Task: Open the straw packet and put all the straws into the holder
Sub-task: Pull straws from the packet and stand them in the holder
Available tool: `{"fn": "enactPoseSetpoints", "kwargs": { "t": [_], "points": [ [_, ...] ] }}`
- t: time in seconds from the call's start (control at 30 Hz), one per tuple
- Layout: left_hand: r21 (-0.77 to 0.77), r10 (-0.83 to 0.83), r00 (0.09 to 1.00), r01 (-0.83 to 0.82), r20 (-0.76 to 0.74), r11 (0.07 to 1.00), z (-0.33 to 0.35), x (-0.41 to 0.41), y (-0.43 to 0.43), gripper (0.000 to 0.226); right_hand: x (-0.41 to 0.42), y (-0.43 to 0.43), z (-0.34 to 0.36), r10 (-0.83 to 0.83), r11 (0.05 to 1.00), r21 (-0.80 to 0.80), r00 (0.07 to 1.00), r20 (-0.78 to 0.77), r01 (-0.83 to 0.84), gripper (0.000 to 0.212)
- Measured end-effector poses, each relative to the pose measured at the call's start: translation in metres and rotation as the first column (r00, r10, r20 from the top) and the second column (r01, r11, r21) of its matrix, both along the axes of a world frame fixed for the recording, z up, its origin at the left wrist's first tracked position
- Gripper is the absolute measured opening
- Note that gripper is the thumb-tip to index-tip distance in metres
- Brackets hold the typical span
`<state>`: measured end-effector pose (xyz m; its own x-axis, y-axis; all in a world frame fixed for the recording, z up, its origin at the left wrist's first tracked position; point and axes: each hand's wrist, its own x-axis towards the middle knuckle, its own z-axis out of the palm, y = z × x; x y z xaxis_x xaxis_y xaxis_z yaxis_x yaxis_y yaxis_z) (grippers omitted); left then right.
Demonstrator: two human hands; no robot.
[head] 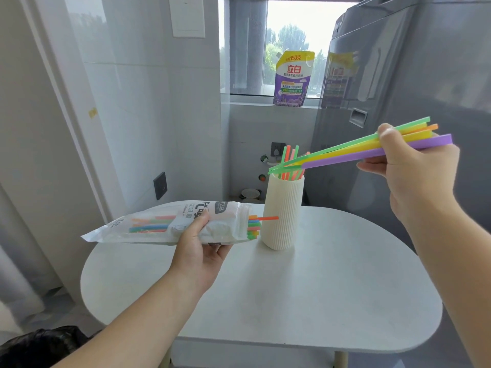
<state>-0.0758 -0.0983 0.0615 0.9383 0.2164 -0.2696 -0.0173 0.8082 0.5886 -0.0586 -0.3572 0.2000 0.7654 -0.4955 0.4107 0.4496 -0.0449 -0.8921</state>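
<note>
Right hand (414,168) is curled round a straw bunch (345,152), tips held above the holder (283,213) to its left; the packet (148,224) is gripped by the left hand (198,251).

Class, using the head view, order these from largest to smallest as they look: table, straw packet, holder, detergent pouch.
1. table
2. straw packet
3. holder
4. detergent pouch, which looks only slightly smaller than the holder. It stands farther from the camera, so this last ranking is unsure.
</note>
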Motion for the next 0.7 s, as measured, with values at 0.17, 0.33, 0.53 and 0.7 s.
{"fn": "enactPoseSetpoints", "kwargs": {
  "t": [0.17, 0.33, 0.53, 0.7],
  "points": [
    [0.0, -0.008, 1.0, 0.008, 0.009, 1.0, 0.001, -0.001, 0.0, 0.029, 0.004, 0.0, 0.014, -0.063, 0.992, -0.11, 0.998, 0.0, 0.062, 0.015],
    [-0.005, -0.013, 1.0, 0.013, 0.015, 1.0, 0.003, -0.003, -0.001, 0.03, 0.01, 0.002, 0.018, -0.094, 0.975, -0.207, 0.995, -0.035, 0.085, 0.016],
    [0.003, -0.021, 1.0, 0.021, 0.004, 1.0, 0.003, -0.004, -0.003, 0.027, 0.028, 0.013, 0.024, -0.078, 0.949, -0.312, 0.992, -0.101, 0.043, 0.02],
    [0.002, -0.031, 0.999, 0.031, -0.008, 1.0, 0.004, -0.004, -0.003, 0.022, 0.05, 0.024, 0.03, -0.054, 0.926, -0.377, 0.984, -0.168, -0.013, 0.026]
  ]
}}
